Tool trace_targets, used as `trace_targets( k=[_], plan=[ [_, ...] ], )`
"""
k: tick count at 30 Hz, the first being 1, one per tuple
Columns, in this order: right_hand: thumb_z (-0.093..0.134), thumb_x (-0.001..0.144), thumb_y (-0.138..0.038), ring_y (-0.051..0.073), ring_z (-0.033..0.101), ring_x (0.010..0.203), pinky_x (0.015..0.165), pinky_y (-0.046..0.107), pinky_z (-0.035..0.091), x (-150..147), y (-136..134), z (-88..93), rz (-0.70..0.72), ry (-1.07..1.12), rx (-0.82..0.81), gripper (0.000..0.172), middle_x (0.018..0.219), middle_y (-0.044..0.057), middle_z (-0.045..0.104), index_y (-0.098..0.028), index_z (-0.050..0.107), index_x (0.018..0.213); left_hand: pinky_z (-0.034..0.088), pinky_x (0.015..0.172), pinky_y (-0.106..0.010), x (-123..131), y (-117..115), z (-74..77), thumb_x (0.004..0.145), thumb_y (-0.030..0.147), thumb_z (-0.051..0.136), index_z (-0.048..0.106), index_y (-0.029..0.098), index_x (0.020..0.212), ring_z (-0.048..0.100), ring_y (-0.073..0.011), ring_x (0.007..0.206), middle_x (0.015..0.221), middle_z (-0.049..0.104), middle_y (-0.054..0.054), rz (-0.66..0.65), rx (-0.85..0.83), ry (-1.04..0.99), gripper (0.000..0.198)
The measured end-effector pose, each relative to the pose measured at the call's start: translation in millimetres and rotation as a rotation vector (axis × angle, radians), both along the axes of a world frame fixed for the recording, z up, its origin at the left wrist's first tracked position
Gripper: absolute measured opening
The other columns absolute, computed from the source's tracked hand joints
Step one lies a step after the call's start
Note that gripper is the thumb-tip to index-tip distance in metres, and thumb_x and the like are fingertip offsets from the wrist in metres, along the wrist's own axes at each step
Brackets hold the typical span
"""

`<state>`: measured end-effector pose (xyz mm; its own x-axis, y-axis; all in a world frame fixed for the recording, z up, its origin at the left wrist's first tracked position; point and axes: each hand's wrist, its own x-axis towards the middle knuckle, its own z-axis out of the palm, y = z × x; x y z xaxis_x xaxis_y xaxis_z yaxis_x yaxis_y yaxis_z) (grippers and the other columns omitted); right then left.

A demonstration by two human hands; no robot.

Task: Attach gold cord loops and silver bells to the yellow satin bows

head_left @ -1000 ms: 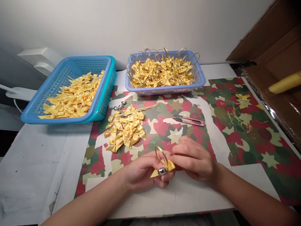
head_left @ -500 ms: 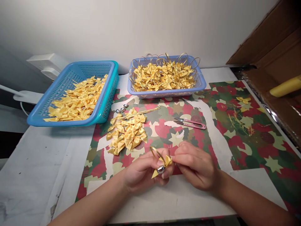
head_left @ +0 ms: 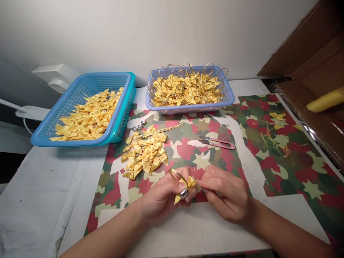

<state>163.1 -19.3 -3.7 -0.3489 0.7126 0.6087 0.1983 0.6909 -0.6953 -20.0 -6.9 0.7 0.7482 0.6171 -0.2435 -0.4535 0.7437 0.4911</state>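
Observation:
My left hand (head_left: 161,196) is closed on a small yellow satin bow (head_left: 188,185) with a gold cord loop and a silver bell (head_left: 184,193) hanging from it. My right hand (head_left: 225,193) pinches the bow's right side, fingers pressed together. Both hands hover over the front of the patterned paper. Just beyond them lies a pile of loose yellow bows (head_left: 145,154) with several gold cords (head_left: 158,130) and a few silver bells (head_left: 138,126) behind it. Pink thread snips (head_left: 218,142) lie to the right of the pile.
A teal basket (head_left: 122,118) of plain bows stands at the back left. A lilac basket (head_left: 188,107) of bows with gold loops stands at the back centre. Red and green patterned paper (head_left: 285,161) covers the white table (head_left: 40,200). A cardboard box (head_left: 309,50) rises at right.
The bow has tilted in my fingers and the gold loop leans further left. My right hand's pinch sits closer to the bow. The view has shifted slightly.

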Motion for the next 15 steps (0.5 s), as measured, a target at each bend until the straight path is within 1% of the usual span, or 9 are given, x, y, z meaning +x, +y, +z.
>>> trace_targets(
  k=[8,12,15],
  plan=[
    [0.046,0.079,0.004,0.014,0.046,0.060,0.055,0.028,0.043,-0.1,-2.6,0.8,-0.011,-0.013,-0.010,0.031,0.067,0.001,0.051,-0.017,0.057,0.098,0.027,0.055,-0.022,-0.6,-1.9,-1.3,0.074,0.019,0.064,0.050,0.018,0.073,0.035,-0.0099,0.056,0.060,0.050,0.003,0.031,-0.002,0.079,0.015],
    [0.046,0.080,0.004,0.014,0.046,0.061,0.056,0.028,0.043,0.8,-2.6,2.9,-0.010,-0.040,-0.027,0.029,0.068,0.002,0.052,-0.017,0.057,0.097,0.026,0.055,-0.023,1.7,-2.9,2.1,0.070,0.017,0.064,0.049,0.018,0.070,0.038,-0.0095,0.056,0.062,0.051,0.003,0.063,-0.025,0.150,0.015],
    [0.045,0.081,0.003,0.014,0.045,0.060,0.055,0.028,0.042,1.6,-1.1,4.6,-0.003,-0.063,-0.038,0.029,0.067,0.002,0.051,-0.017,0.057,0.097,0.026,0.055,-0.024,3.9,-2.5,5.8,0.070,0.018,0.062,0.047,0.018,0.066,0.040,-0.0101,0.056,0.060,0.052,0.002,0.095,-0.001,0.215,0.016]
  ],
)
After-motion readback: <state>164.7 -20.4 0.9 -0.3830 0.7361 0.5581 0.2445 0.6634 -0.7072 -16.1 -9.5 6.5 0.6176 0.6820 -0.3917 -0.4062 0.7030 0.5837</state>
